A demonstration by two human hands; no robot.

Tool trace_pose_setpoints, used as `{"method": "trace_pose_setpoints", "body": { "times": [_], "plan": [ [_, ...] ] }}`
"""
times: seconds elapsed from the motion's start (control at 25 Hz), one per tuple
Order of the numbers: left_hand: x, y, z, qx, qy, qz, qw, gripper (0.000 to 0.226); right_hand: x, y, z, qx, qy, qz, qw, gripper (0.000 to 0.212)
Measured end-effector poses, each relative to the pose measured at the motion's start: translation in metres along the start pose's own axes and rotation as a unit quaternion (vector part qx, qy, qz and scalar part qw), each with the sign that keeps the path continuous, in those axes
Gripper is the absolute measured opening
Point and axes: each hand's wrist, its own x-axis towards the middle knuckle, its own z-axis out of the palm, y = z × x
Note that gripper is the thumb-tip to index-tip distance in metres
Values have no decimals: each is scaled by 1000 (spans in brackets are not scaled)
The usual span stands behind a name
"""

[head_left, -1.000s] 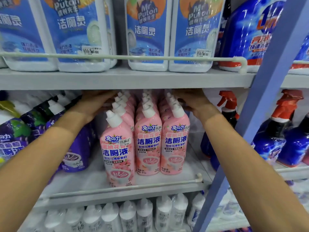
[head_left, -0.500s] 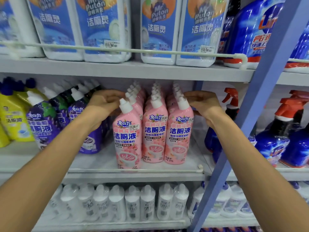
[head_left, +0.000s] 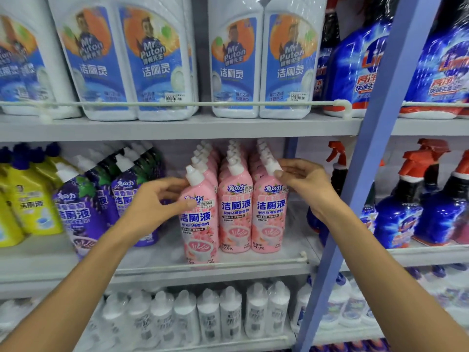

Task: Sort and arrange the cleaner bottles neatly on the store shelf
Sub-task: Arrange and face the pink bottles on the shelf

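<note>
Your left hand (head_left: pixel 153 201) has its grip clamped round the shoulder of the front-left pink bottle (head_left: pixel 199 224). Your right hand (head_left: pixel 304 185) pinches the white cap (head_left: pixel 272 165) of the front-right pink bottle (head_left: pixel 270 219). Both bottles stand upright on the middle shelf (head_left: pixel 38 259).

Pink bottles (head_left: pixel 234 207) look smooth glossy plastic with white plastic caps; the grey shelf (head_left: pixel 177 128) appears matt painted metal

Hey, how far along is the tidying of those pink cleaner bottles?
Done: pink plastic bottles stand in three rows. In hand: left hand grips the front-left pink bottle, which sits forward of its neighbours; right hand pinches the front-right pink bottle's white cap. Left: the purple bottles beside them lean.
</note>
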Motion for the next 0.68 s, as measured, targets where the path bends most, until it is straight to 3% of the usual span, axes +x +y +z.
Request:
{"method": "trace_pose_setpoints", "body": {
  "times": [0.28,0.68],
  "plan": [
    [1,-13,-5,101,9,42,994,50,-10,-3,6,-27,11,-12,1000,21],
    [-1,-21,-2,81,12,25,996,55,-22,-20,17,-138,52,-2,989,22]
  ]
}}
